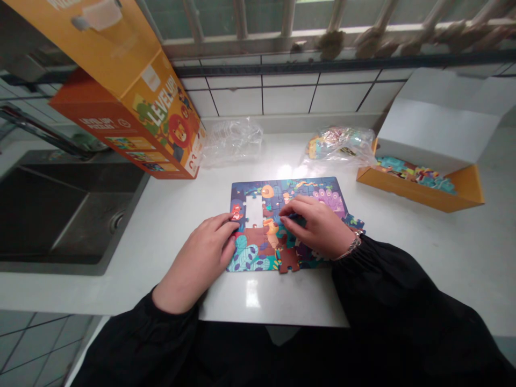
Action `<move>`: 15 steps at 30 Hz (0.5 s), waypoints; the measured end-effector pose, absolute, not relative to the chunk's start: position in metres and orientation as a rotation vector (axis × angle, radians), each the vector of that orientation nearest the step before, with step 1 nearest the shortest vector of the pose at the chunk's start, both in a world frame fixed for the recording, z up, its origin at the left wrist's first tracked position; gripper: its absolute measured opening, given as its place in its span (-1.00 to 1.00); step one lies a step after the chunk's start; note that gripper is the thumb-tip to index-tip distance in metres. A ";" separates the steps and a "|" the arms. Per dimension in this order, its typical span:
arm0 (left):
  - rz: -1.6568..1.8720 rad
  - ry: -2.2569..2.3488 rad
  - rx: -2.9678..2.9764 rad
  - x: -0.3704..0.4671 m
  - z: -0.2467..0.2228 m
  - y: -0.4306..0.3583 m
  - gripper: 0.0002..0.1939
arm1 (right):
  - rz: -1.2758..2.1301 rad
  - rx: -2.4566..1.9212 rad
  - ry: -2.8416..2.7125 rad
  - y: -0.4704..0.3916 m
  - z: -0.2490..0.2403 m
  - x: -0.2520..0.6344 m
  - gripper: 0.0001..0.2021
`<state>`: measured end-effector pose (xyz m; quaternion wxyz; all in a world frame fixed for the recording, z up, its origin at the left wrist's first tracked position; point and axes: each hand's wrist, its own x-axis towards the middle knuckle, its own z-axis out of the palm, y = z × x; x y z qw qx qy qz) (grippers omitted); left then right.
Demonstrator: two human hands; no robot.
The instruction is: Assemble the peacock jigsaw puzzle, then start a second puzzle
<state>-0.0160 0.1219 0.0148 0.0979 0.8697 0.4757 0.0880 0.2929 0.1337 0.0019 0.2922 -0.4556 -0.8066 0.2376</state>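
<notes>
A colourful jigsaw puzzle (252,250) lies on the counter, mostly joined, with a white gap left of its middle. My left hand (199,258) rests at its left edge, fingers stretched out and fingertips on the border pieces. Over the puzzle's right half is my right hand (316,223), thumb and forefinger drawn together near the centre; what sits between them, if anything, is hidden. A brown puzzle piece (289,260) lies askew over the bottom edge. Beside my right wrist, a dark loose piece (355,221) pokes out past the right edge.
An orange puzzle box (161,118) stands at the back left, by a dark sink (76,215). Crumpled clear plastic (231,141) and a bag of pieces (338,144) lie along the tiled wall. An open box (419,191) with more pieces is at right.
</notes>
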 end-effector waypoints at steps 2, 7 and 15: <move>0.256 1.412 2.577 -0.016 0.015 0.121 -0.66 | 0.629 -1.212 -2.155 0.133 0.002 0.292 -0.97; 0.262 1.433 2.558 -0.013 0.017 0.120 -0.67 | 0.610 -1.204 -2.166 0.132 0.003 0.292 -0.98; 0.271 1.457 2.521 -0.010 0.018 0.119 -0.71 | 0.533 -1.183 -2.229 0.130 0.005 0.292 -0.95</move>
